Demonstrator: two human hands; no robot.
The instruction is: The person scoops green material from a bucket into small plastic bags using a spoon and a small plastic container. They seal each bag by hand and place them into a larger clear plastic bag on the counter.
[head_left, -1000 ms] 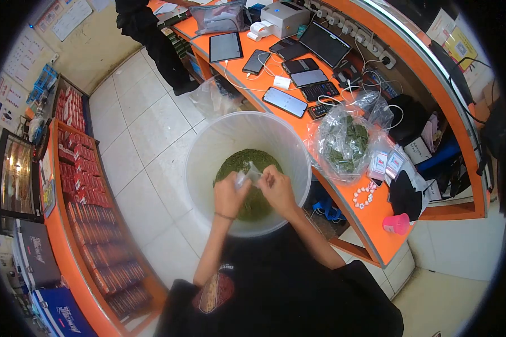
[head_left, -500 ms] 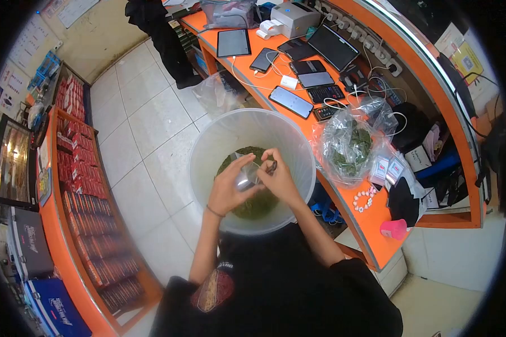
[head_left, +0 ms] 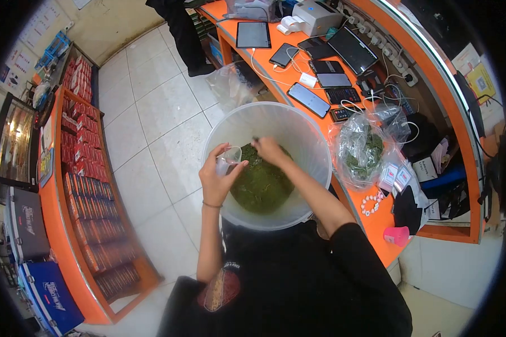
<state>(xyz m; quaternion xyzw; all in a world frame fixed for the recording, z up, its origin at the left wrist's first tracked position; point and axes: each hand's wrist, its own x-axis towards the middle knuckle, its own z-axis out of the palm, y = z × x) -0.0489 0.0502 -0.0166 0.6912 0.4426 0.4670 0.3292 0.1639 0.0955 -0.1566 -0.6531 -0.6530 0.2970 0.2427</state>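
So the left hand (head_left: 212, 182) is at nine o'clock over the big tub (head_left: 316, 194), half-curled, thumb and fingers round a small clear bag (head_left: 228, 161), probably to keep it steady where spills get caught. Right hand (head_left: 270, 150) is near twelve above the green stuff (head_left: 261, 191), mostly closed on something dark, can't tell what. Bigger bag (head_left: 358, 159) sits at three, on the counter (head_left: 371, 247).

At eleven o'clock, the top edge cuts off a person (head_left: 188, 42) above the legs. The right hand (head_left: 269, 150) hides most of a dark tool (head_left: 256, 140), too small to name, and covers some green powder (head_left: 261, 188). Left fingers partly cover the clear bag (head_left: 229, 159). At eight o'clock, lettering on the packs (head_left: 104, 233) is blurred.
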